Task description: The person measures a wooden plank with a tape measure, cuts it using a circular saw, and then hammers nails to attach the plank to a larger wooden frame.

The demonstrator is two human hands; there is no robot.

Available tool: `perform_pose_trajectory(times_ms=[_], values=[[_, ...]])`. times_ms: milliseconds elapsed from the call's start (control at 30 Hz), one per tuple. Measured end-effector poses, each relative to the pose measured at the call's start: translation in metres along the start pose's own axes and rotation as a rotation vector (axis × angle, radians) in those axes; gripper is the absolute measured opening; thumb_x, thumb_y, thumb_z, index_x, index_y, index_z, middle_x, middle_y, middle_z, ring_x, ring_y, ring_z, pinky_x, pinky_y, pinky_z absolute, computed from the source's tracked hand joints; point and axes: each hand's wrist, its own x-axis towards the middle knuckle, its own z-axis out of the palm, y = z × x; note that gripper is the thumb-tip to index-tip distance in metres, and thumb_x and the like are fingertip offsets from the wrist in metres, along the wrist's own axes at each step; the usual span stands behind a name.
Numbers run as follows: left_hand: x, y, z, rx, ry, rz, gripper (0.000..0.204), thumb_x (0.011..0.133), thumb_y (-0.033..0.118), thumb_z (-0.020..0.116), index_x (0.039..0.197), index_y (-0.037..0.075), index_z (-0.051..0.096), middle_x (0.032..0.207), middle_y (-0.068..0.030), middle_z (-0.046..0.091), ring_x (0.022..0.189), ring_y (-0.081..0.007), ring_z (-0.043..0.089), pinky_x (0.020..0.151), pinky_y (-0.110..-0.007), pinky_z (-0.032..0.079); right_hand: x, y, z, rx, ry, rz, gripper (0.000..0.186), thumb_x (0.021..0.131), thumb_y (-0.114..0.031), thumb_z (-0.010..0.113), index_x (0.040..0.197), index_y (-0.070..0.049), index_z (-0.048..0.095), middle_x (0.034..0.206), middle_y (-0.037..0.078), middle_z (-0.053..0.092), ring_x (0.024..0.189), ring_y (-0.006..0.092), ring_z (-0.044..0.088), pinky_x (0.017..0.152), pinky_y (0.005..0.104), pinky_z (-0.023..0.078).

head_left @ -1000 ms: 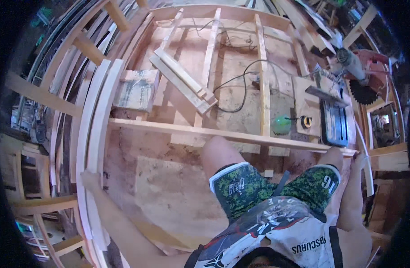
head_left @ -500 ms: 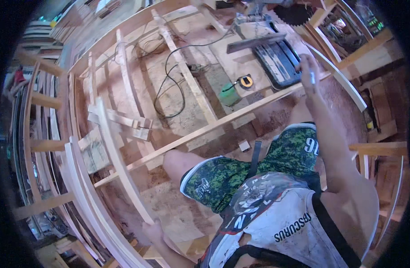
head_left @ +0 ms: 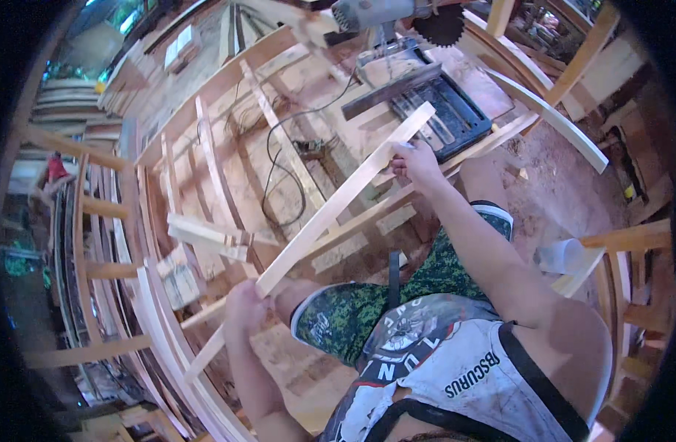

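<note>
Grip, right hand (head_left: 417,163): we have its fingers closed around the pale wooden strip (head_left: 330,214), close to the upper end.
Grip, left hand (head_left: 246,306): we hold the same wooden strip farther down, fingers curled shut, with a short length showing past them toward the lower left.
Wooden strip: it slants across the wooden frame (head_left: 367,219), its upper end overlapping the black saw base (head_left: 459,114) in view (we cannot tell whether the two touch).
Saw blade (head_left: 439,26): this toothed disc stands beyond the base, apart from our fingers; if it came down running while the right hand was over the base, we could be cut.
Dark bar (head_left: 393,90): it lies across the base near the strip's upper end, so a careless sideways swing could knock wood against it and jar our right grip.
Cable (head_left: 303,197): its loop rests within the frame; dipping the wood there could snag it and tug the saw.
Stacked strips (head_left: 157,309): our lower end sits near them, and a tilt could scrape or shift the pile.
Left knee (head_left: 285,295): if our left grip slackens, the wood could drop onto it.
</note>
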Motion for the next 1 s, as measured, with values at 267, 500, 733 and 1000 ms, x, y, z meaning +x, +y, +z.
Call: perform_pose_trajectory(times_ms=[267, 500, 733, 1000], values=[[0.172, 0.031, 0.003, 0.128, -0.14, 0.01, 0.051, 0.07, 0.048, 0.08, 0.091, 0.004, 0.066, 0.089, -0.0203, 0.07, 0.088, -0.0376, 0.067, 0.077, -0.046, 0.052, -0.022, -0.123, -0.083, -0.12, 0.381, -0.668, 0.017, 0.094, -0.016, 0.064, 0.099, -0.001, 0.058, 0.079, 0.006, 0.063, 0.066, 0.0136, 0.06, 0.058, 0.0258, 0.049], [0.256, 0.038, 0.019, 0.129, -0.164, 0.08, 0.058, 0.073, 0.06, 0.075, 0.086, 0.005, 0.064, 0.087, -0.0183, 0.07, 0.086, -0.0352, 0.068, 0.077, -0.043, 0.052, -0.022, -0.348, -0.08, -0.454, 0.308, -1.028, 0.038, 0.095, -0.03, 0.06, 0.122, -0.003, 0.061, 0.101, 0.009, 0.068, 0.082, 0.0101, 0.062, 0.068, 0.0256, 0.053], [0.28, 0.044, 0.023, 0.091, -0.101, -0.019, 0.063, 0.073, 0.065, 0.07, 0.091, 0.004, 0.067, 0.097, -0.0192, 0.071, 0.097, -0.0345, 0.068, 0.087, -0.044, 0.051, 0.061, -0.445, 0.017, -0.945, 0.361, -1.35, 0.047, 0.085, -0.022, 0.073, 0.121, -0.001, 0.051, 0.091, 0.014, 0.063, 0.08, 0.0201, 0.061, 0.071, 0.034, 0.051], [0.29, 0.045, 0.024, 0.152, -0.135, -0.046, 0.06, 0.071, 0.063, 0.07, 0.097, 0.009, 0.073, 0.097, -0.0172, 0.072, 0.095, -0.0346, 0.069, 0.084, -0.045, 0.053, 0.165, -0.432, 0.06, -1.396, 0.425, -1.24, 0.025, 0.086, -0.019, 0.061, 0.1, 0.001, 0.061, 0.075, 0.02, 0.065, 0.07, 0.0325, 0.065, 0.063, 0.0422, 0.052]])
